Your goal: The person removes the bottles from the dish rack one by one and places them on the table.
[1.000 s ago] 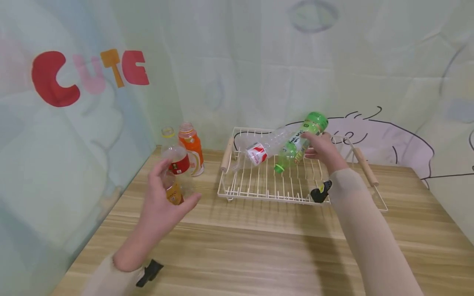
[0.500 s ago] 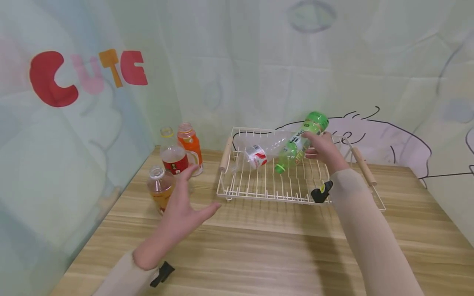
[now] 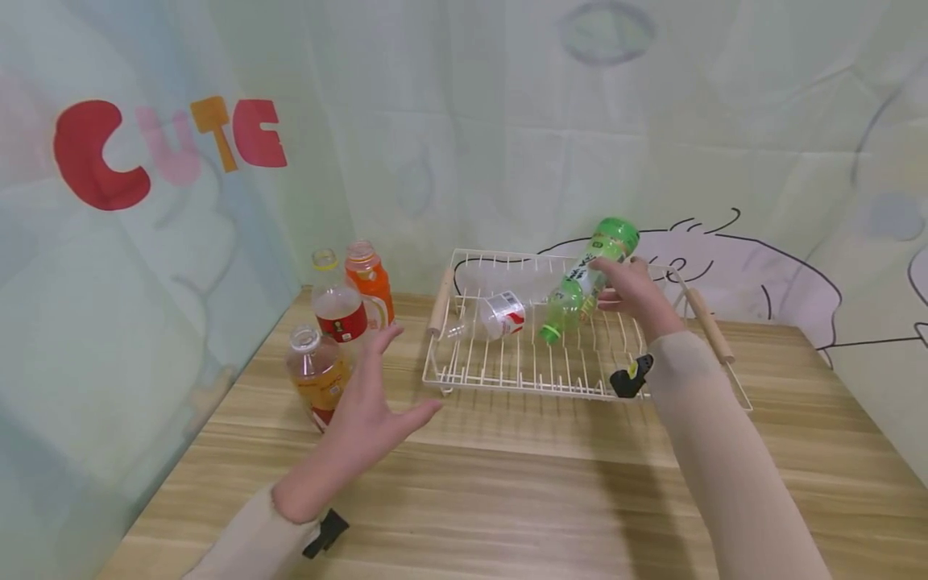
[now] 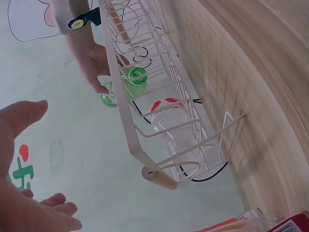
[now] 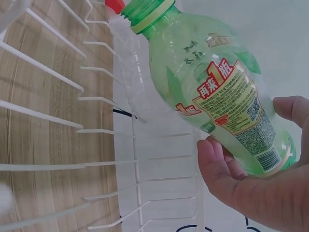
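Observation:
My right hand (image 3: 632, 292) grips a green plastic bottle (image 3: 578, 282) over the dish rack. The bottle is tilted, its open green mouth pointing down toward the wires and its base up at the back. In the right wrist view, thumb and fingers hold the green bottle (image 5: 217, 96) near its base. A clear bottle with a white and red label (image 3: 502, 315) lies on its side in the white wire rack (image 3: 507, 382), left of the green one. My left hand (image 3: 362, 415), fingers spread and holding nothing, hovers beside a bottle with an orange-yellow label (image 3: 316, 374).
Behind that bottle stand a clear bottle with a red label (image 3: 341, 314) and an orange bottle (image 3: 371, 278). The rack has wooden handles (image 3: 710, 326) at its ends. Printed curtains (image 3: 435, 145) enclose the wooden table (image 3: 500, 499) at the left and back.
My left hand has drawn right, away from the bottle with the orange-yellow label. The clear bottle in the rack has settled flatter and lower. My right hand stays nearly still with the green bottle.

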The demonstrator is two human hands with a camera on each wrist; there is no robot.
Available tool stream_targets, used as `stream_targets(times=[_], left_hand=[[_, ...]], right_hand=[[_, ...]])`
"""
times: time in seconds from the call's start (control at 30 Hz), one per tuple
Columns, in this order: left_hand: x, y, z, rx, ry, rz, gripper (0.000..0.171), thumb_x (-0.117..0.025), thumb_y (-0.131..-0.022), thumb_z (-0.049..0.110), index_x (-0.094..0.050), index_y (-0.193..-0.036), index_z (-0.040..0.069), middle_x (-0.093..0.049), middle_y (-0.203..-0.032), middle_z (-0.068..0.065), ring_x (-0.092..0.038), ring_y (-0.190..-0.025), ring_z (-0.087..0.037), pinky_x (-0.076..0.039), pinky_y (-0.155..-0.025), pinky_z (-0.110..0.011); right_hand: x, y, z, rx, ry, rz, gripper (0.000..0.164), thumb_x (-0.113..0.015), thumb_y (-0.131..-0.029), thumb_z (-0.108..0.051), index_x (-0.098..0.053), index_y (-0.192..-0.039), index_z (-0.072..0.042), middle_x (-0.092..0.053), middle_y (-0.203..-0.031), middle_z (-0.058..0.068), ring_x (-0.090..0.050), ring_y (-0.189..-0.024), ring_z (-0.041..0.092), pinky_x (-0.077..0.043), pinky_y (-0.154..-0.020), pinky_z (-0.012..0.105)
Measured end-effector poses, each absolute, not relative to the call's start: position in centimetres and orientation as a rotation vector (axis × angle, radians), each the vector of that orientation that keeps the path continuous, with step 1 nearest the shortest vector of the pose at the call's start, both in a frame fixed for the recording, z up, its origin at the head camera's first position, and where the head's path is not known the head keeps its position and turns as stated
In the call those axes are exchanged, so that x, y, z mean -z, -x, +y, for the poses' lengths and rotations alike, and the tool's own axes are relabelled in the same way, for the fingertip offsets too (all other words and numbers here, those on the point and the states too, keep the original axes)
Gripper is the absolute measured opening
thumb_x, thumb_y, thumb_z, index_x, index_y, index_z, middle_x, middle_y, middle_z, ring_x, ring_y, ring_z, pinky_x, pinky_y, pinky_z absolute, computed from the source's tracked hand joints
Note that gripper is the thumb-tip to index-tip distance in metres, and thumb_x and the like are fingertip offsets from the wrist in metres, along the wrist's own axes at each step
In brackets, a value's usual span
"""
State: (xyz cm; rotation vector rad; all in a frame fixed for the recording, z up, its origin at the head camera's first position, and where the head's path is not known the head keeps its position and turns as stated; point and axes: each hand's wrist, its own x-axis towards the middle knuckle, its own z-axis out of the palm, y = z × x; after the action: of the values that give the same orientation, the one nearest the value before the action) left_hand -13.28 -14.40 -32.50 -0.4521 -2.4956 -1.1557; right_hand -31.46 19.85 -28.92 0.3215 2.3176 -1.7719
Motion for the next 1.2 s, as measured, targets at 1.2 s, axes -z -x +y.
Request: stream_targets(times=[1.2], left_hand=[[30.7,15.7,-13.8,0.964,0.626,-2.5,0.093,-0.083,-0.074,0.017,-0.025,-0.145,0.006,-0.034,-0.147,-0.015,-0.038,-0.132,-0.034,-0.036,-0.107,-0.054]], right_hand=[[25.9,29.8,18.2,1.623,0.041,2.625,0.07,-0.056,-0.093,-0.041,-0.032,-0.149,-0.005,-0.047,-0.141,0.016,-0.047,-0.127,0.032,-0.045,-0.101,0.048]])
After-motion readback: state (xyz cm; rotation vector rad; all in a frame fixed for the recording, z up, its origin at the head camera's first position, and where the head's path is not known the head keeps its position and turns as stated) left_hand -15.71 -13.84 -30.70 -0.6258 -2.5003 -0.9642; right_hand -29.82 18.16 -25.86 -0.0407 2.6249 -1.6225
